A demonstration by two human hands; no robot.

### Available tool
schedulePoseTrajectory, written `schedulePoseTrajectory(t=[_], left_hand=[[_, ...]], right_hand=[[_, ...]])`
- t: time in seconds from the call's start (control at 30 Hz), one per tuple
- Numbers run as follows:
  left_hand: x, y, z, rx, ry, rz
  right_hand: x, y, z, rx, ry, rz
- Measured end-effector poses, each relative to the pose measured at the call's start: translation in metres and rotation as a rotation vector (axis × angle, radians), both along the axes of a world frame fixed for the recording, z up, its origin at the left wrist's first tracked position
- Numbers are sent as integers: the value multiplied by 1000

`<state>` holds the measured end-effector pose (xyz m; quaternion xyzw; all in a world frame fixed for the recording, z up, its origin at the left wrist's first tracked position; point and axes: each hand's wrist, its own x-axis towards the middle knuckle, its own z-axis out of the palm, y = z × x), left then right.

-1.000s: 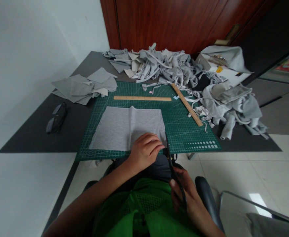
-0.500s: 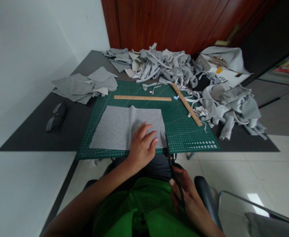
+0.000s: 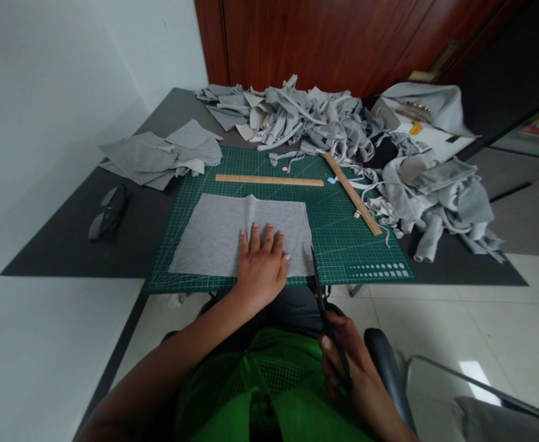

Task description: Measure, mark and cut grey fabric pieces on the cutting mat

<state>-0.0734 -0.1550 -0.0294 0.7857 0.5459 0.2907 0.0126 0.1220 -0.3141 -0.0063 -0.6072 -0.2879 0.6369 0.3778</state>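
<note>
Grey cloth on a cutting mat, seen from above. The grey cloth [image 3: 217,239], a roughly 4-sided piece with a raised crease running down its middle, lies at the centre of the frame on the green gridded cutting mat [image 3: 288,196]. The left hand [image 3: 261,267] rests palm down on the lower part of the cloth, its fingers [image 3: 255,239] spread and gripping nothing. The right hand [image 3: 350,356], lower right of centre, has its fingers closed around the handles of the black scissors [image 3: 320,301]; the blades point up the frame, their tip just beside the cloth's right edge, and whether the two touch cannot be told. Above the cloth, 2 wooden rulers lie apart: the horizontal ruler [image 3: 269,180] near the cloth's upper edge and the slanted ruler [image 3: 352,193] to the right. The dark worktop [image 3: 62,248] carries the glasses [image 3: 108,212] at left, with the flat grey pieces [image 3: 159,156] above them. The heap of grey scraps [image 3: 292,116] spans the upper centre, the white box [image 3: 428,139] stands at upper right, and the crumpled grey cloths [image 3: 449,196] lie below the box.
</note>
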Motion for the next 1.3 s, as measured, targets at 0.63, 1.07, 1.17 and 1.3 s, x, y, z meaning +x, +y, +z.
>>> schedulePoseTrajectory(t=[0.63,1.07,1.17,1.3], left_hand=[[6,-6,24,-262,297,79],[6,-6,24,-255,291,74],[5,-6,24,-245,292,75],[5,-6,24,-237,298,74]], right_hand=[[-5,-5,1,25,25,-8],[-4,-8,-1,19,-11,5],[-5,-8,1,26,-16,-6],[-6,-8,1,39,-6,-28]])
